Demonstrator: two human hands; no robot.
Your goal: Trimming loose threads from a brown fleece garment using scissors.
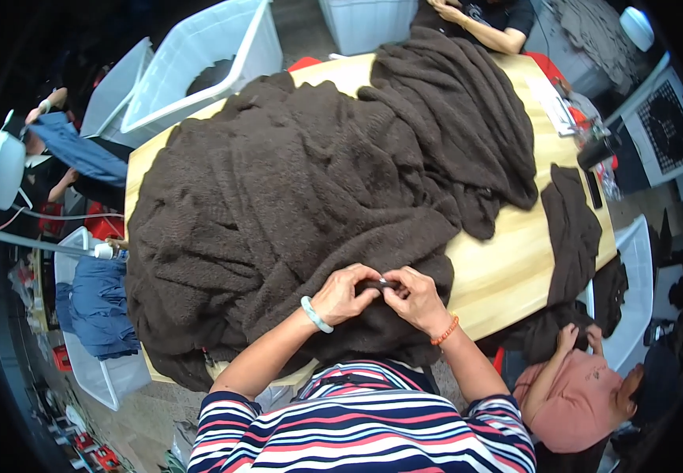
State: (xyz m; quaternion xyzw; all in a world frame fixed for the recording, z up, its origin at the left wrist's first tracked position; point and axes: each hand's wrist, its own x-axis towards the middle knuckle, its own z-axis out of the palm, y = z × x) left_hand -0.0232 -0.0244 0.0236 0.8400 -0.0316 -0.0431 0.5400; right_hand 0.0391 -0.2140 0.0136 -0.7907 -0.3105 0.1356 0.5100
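A large heap of dark brown knitted fabric [278, 181] covers most of the wooden table [499, 272] in front of me. At its near edge, my left hand [347, 293] and my right hand [416, 299] meet fingertip to fingertip. Both pinch a small fold of the brown fabric, raised slightly from the heap. A tiny light spot shows between the fingertips; I cannot tell what it is. A pale bracelet circles my left wrist and an orange beaded one my right.
A separate brown piece [570, 236] lies at the table's right edge. White bins [199, 63] stand at the far left, and another bin [105, 386] holds blue fabric [101, 307]. A person in pink [574, 398] works at the right; another sits across the table.
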